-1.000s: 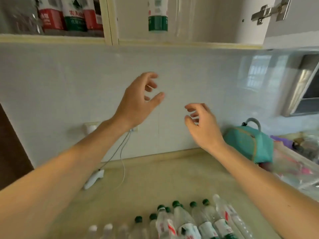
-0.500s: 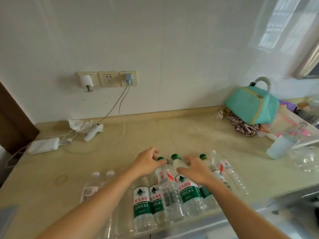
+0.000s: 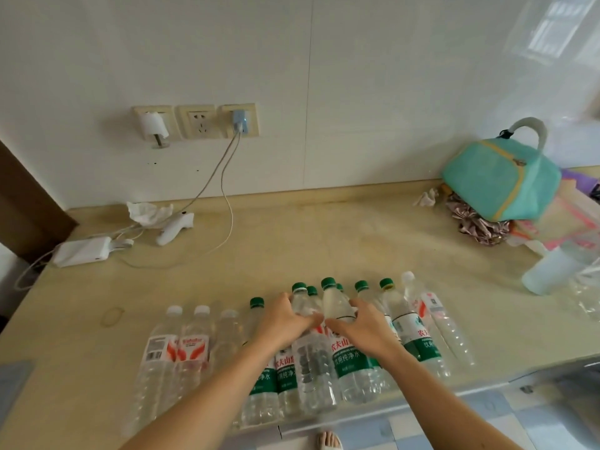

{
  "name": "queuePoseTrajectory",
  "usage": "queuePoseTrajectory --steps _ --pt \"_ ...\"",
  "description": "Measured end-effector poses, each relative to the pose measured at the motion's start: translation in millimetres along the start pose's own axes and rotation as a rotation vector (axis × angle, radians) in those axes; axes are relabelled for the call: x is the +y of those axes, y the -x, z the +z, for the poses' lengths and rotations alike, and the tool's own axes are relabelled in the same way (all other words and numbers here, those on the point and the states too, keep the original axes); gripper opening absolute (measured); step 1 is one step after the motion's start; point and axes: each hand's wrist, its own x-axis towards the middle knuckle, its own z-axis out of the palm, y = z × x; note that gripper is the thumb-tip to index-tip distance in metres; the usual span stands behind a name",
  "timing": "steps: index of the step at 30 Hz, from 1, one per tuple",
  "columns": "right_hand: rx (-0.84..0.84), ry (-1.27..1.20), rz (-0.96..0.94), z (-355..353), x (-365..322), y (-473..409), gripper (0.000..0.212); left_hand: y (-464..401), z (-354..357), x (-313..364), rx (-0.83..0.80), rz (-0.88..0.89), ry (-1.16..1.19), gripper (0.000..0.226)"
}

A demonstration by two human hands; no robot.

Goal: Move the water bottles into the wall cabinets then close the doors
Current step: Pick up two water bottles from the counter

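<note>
**Both hands on bottles at the counter's near edge**

Bottles (image 3: 406, 329) are standing in a row on the counter (image 3: 324, 235). The left hand (image 3: 281, 323) is gripping one green-capped bottle's shoulder; the right hand (image 3: 363, 329) is gripping its neighbour. Forearms are hiding several labels. A teal bag (image 3: 500, 180) is sitting far right. The cabinets are lying out of frame.

Bottle caps (image 3: 328, 282): green, some white
Bottle labels (image 3: 349, 357): green and white, others red and white
Bag (image 3: 500, 178): teal, yellow trim
Counter (image 3: 324, 235): beige
Wall (image 3: 357, 76): white
Charger (image 3: 82, 251): white
</note>
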Motion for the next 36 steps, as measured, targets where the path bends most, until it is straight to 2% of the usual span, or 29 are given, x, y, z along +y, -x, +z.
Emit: queuePoseTrajectory --steps 7,11,14,17,21,23,28,32,36 --pt "-0.08 -0.351 0.087 -8.4 12.5 -9.8 0.052 -2.9 -8.7 -5.8 -0.024 -0.078 0.099 0.057" --pt "-0.114 -0.539 0.109 -18.7 16.2 -16.5 0.044 5.0 -30.4 -9.0 -0.052 -0.063 0.312 0.046" --pt "-0.081 -0.564 0.013 -32.7 12.1 -24.5 0.037 5.8 -47.2 2.3 -0.022 -0.007 0.438 0.053" --pt "0.015 -0.529 -0.104 -52.2 -3.9 -41.6 0.04 -5.0 -63.3 25.8 0.041 0.098 0.546 0.064" --pt "0.198 -0.444 -0.271 -70.5 -31.2 -71.2 0.053 -23.9 -75.8 58.0 0.273 0.363 0.327 0.068" --pt "0.262 -0.408 -0.334 -75.1 -39.9 -85.1 0.059 -36.7 -72.9 66.6 0.392 0.44 0.224 0.072" --pt "0.284 -0.285 -0.401 -67.2 -40.5 -121.9 0.074 -73.9 -56.3 67.6 0.499 0.473 0.111 0.071" --pt "0.25 -0.222 -0.411 -53.2 -30.9 -141.8 0.074 -88.0 -40.8 52.9 0.526 0.475 0.036 0.069" --pt "0.245 -0.263 -0.421 -50.2 -23.6 -152.3 0.074 -92.6 -34.6 43.0 0.587 0.503 0.04 0.065"
